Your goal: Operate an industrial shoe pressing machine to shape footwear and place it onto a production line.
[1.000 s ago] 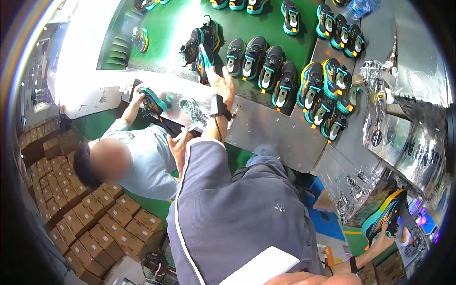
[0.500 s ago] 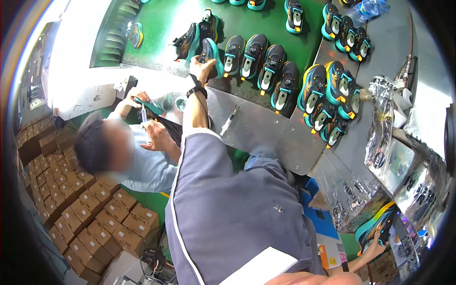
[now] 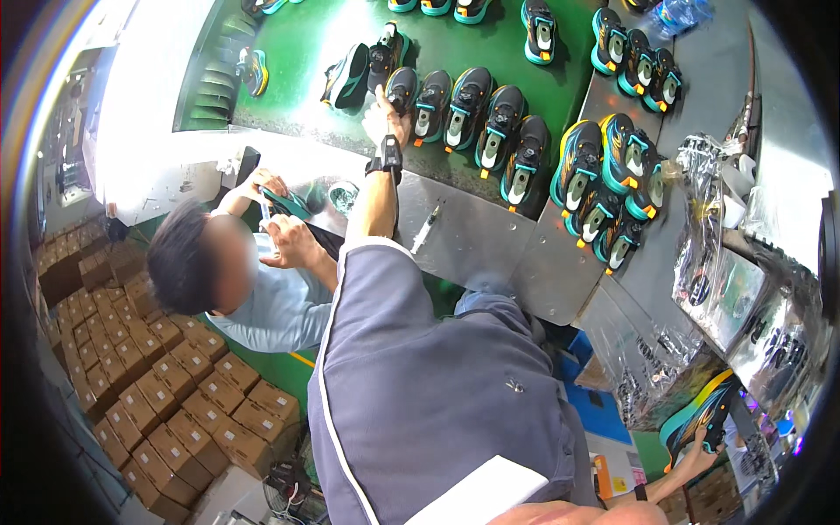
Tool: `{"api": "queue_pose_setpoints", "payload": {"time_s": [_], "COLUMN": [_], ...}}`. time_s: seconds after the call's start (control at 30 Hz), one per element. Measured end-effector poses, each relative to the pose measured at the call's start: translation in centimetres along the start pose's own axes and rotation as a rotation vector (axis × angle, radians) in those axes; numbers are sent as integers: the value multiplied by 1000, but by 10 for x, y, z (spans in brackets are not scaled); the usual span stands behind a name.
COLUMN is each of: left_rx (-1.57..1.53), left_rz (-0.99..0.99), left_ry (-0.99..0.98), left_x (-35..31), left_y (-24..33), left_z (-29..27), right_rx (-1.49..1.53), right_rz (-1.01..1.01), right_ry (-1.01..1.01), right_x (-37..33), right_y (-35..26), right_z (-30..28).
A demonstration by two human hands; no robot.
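My left hand [image 3: 386, 122], a black band on its wrist, is closed on the side of a black sneaker [image 3: 402, 88]. That sneaker stands upright at the left end of a row of sneakers [image 3: 470, 109] on the green surface [image 3: 297, 52]. Just beyond it is another black sneaker [image 3: 381, 63], and to its left one leans on its side with a teal sole [image 3: 348, 77]. Far to the lower right, my right hand [image 3: 700, 457] grips a black sneaker with a yellow, orange and teal sole [image 3: 697, 418], held tilted off the table.
A co-worker [image 3: 262, 280] at the left handles a shoe and a syringe-like tool. A syringe [image 3: 426, 229] lies on the metal edge [image 3: 490, 232] before me. More sneakers [image 3: 604, 175] crowd the right. Plastic-wrapped equipment [image 3: 726, 271] stands there; cartons [image 3: 192, 394] are stacked lower left.
My left hand has turned the sneaker from its side to upright, bringing it next to the row's left end. My right hand still holds its sneaker, almost unmoved.
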State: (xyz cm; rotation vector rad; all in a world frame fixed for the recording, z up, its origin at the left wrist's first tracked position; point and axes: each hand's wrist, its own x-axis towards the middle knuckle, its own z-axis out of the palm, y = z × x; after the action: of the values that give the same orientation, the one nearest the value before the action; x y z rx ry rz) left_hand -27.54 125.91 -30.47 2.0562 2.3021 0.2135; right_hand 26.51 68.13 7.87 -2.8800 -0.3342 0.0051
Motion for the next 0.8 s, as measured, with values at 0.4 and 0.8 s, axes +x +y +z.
{"api": "queue_pose_setpoints", "payload": {"time_s": [0.4, 0.8], "left_rx": [-445, -235], "left_rz": [-172, -38], "left_ry": [-54, 240], "left_x": [12, -7], "left_y": [-6, 3], "left_z": [2, 29], "right_rx": [40, 39], "right_rz": [-31, 42], "right_ry": [5, 47], "right_x": [0, 3], "right_y": [1, -20], "right_z": [-1, 19]}}
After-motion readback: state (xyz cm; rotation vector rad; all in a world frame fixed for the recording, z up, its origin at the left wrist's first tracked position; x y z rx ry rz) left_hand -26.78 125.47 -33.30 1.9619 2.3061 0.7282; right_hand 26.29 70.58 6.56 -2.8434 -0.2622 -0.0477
